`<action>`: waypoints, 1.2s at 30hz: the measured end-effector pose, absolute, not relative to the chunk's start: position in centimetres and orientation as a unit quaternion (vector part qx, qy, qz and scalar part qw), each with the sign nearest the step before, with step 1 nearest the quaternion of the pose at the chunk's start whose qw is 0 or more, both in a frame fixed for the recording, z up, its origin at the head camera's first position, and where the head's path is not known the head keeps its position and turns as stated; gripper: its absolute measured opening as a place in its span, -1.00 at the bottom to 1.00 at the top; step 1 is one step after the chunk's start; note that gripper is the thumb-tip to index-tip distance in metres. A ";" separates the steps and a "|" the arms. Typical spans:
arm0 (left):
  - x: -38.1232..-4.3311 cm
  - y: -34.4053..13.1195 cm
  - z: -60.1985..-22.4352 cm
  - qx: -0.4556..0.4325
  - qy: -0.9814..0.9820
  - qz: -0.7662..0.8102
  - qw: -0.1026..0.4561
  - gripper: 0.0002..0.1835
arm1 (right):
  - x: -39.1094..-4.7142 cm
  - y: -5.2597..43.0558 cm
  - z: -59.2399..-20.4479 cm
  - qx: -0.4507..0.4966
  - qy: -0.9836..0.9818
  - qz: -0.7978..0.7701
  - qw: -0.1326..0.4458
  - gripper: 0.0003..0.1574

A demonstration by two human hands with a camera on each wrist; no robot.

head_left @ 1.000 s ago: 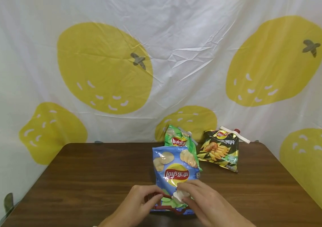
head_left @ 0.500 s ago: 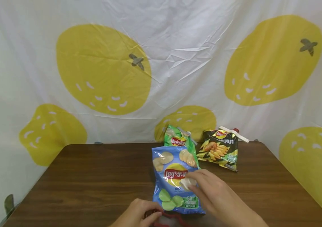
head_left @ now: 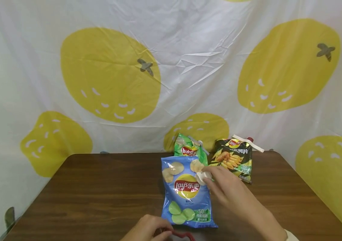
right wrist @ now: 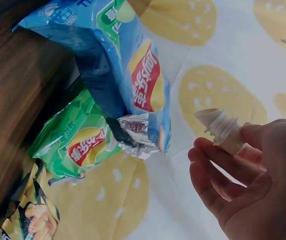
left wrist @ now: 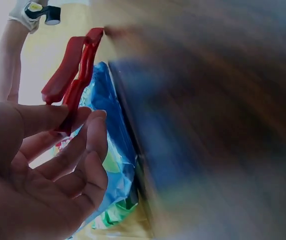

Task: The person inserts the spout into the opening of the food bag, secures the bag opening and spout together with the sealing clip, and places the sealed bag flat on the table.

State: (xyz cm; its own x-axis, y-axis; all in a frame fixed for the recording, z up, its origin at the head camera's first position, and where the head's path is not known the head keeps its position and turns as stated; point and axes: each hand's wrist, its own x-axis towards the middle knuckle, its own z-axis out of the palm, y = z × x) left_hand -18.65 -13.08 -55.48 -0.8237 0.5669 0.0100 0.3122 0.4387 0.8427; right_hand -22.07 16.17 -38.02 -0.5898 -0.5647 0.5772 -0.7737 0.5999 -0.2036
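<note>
My left hand [head_left: 150,229] pinches a red hinged bag clip [left wrist: 74,75] at the table's front edge, its two arms folded close together. My right hand [head_left: 228,189] holds a white threaded spout [right wrist: 224,131] between thumb and fingers; its slanted mouth points away from the palm. In the head view the spout overlaps the upper right of a blue Lay's chip bag [head_left: 186,209]. That bag stands leaning back in the middle, and the right wrist view shows its silvery top open. The red clip is just in front of the bag's bottom edge.
Behind the blue bag stands a green chip bag [head_left: 192,152] with a grey clip. To its right is a black chip bag [head_left: 234,157] with a white clip [head_left: 248,143] and red cap. A lemon-print cloth [head_left: 189,83] hangs behind the wooden table [head_left: 104,194].
My left hand has drawn the red clip down toward me, off the blue bag's lower part. The right hand has carried the white spout up and to the right. The bags stay put.
</note>
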 end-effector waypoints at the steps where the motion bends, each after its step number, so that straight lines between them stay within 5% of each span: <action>1: -18.6 -13.1 -55.4 0.262 0.840 0.454 0.141 -0.83 | -22.2 16.2 -38.1 0.384 -0.865 0.222 0.235 -0.74; 11: -15.2 -12.0 -48.8 0.352 0.894 0.276 0.016 -0.93 | -23.5 16.7 -38.9 0.368 -0.873 0.218 0.235 -0.77; 23: -14.9 -11.9 -46.1 0.306 0.916 0.256 0.032 -0.95 | -24.0 17.1 -38.7 0.357 -0.876 0.237 0.224 -0.84; 36: -17.3 -11.8 -40.5 0.263 0.903 0.302 -0.153 -0.91 | -25.1 16.5 -37.5 0.380 -0.849 0.249 0.271 -0.78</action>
State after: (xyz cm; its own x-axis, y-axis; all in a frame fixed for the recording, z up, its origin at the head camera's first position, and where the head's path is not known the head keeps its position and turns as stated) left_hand -17.25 -11.83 -40.45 -0.8150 0.3823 0.4355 0.5673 0.6792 0.4656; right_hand -25.10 16.46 -37.54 -0.5650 -0.5099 0.6487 -0.7796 0.5873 -0.2173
